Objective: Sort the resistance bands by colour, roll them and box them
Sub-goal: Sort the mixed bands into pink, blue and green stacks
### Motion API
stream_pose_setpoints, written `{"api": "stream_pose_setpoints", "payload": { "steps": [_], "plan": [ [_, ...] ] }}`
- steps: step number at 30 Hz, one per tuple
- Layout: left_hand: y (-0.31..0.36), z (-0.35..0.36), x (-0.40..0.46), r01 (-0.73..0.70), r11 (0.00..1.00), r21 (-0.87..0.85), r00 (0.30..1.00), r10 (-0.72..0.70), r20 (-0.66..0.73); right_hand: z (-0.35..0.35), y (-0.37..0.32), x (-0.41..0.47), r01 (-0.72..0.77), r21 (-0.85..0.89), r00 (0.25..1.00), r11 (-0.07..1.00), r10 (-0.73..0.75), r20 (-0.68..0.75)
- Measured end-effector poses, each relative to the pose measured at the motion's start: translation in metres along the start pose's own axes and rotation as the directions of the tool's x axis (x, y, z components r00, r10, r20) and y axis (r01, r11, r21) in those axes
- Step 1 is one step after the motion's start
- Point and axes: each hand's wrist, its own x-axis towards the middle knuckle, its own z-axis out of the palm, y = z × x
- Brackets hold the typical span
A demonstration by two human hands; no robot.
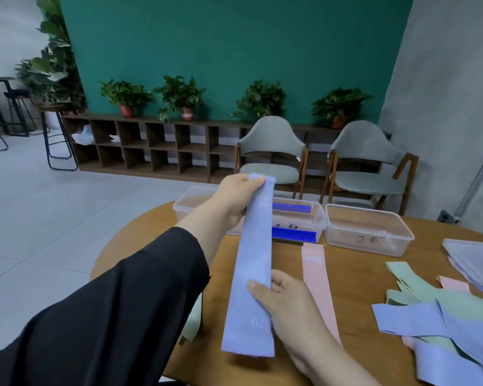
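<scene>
A long lavender-blue resistance band (253, 263) is held stretched out above the round wooden table (151, 218). My left hand (236, 197) pinches its far end, up by the boxes. Further down the band, my right hand (283, 296) grips its right edge with the thumb on top. A pink band (317, 277) lies flat on the table just right of it. A green band (193, 321) lies partly hidden under my left sleeve. Three clear plastic boxes stand at the far edge: left (187, 199), middle (317, 218) holding blue strips, right (374, 232).
A loose pile of green, lavender and pink bands (441, 316) covers the table's right side. Stacked clear lids (477, 263) sit at the far right. Two grey chairs (273, 151) stand behind the table, before a low shelf with potted plants.
</scene>
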Motion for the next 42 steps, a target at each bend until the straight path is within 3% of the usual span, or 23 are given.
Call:
{"api": "stream_pose_setpoints", "payload": {
  "steps": [1, 3, 5, 12, 16, 17, 19, 21, 23, 26, 29, 33, 38, 42],
  "plan": [
    [-0.013, 0.001, 0.008, 0.011, 0.977, 0.214, 1.0, -0.006, -0.023, 0.0, 0.009, 0.007, 0.013, -0.128, 1.0, 0.992, -0.013, 0.0],
    [-0.043, 0.0, 0.013, 0.041, 0.829, 0.558, 0.995, 0.02, -0.103, 0.0, 0.031, 0.022, 0.053, -0.461, 0.996, 0.886, -0.078, -0.034],
    [-0.073, -0.002, 0.009, 0.018, 0.768, 0.641, 0.988, 0.084, -0.129, 0.001, 0.048, 0.031, 0.066, -0.657, 0.985, 0.751, -0.152, -0.075],
    [-0.148, 0.0, -0.015, -0.037, 0.618, 0.785, 0.996, 0.085, -0.021, 0.019, 0.071, 0.05, -0.002, -0.871, 0.996, 0.491, -0.081, -0.048],
    [-0.153, 0.002, -0.02, -0.083, 0.543, 0.835, 0.996, 0.034, 0.076, 0.024, 0.072, 0.045, 0.023, -0.902, 0.994, 0.432, -0.107, -0.026],
    [-0.15, 0.001, -0.02, -0.088, 0.538, 0.838, 0.996, 0.031, 0.085, 0.024, 0.069, 0.044, 0.024, -0.888, 0.994, 0.459, -0.102, -0.026],
    [-0.142, 0.004, -0.016, -0.07, 0.552, 0.831, 0.997, 0.022, 0.07, 0.02, 0.054, 0.038, 0.077, -0.78, 0.992, 0.62, -0.127, -0.002],
    [-0.129, 0.013, -0.016, -0.06, 0.636, 0.769, 0.998, 0.028, 0.055, 0.009, 0.034, 0.026, 0.178, -0.637, 0.975, 0.75, -0.222, 0.011],
    [-0.116, 0.029, -0.022, -0.147, 0.722, 0.676, 0.989, 0.115, 0.092, -0.013, 0.014, 0.013, 0.259, -0.552, 0.945, 0.792, -0.326, -0.025],
    [-0.093, 0.07, -0.051, -0.299, 0.717, 0.63, 0.954, 0.248, 0.171, -0.064, 0.003, -0.006, 0.323, -0.551, 0.878, 0.77, -0.46, -0.129],
    [-0.085, 0.121, -0.076, -0.385, 0.723, 0.573, 0.923, 0.314, 0.225, -0.132, 0.01, -0.024, 0.226, -0.675, 0.832, 0.702, -0.499, -0.241],
    [-0.106, 0.177, -0.087, -0.387, 0.645, 0.659, 0.911, 0.157, 0.382, -0.216, 0.028, -0.047, -0.017, -0.775, 0.828, 0.631, -0.426, -0.365],
    [-0.123, 0.211, -0.094, -0.352, 0.332, 0.875, 0.932, 0.04, 0.36, -0.276, 0.038, -0.054, -0.251, -0.811, 0.893, 0.528, -0.197, -0.405],
    [-0.125, 0.229, -0.103, -0.329, 0.273, 0.904, 0.942, 0.034, 0.333, -0.288, 0.036, -0.046, -0.301, -0.815, 0.935, 0.494, -0.014, -0.354]
  ]
}}
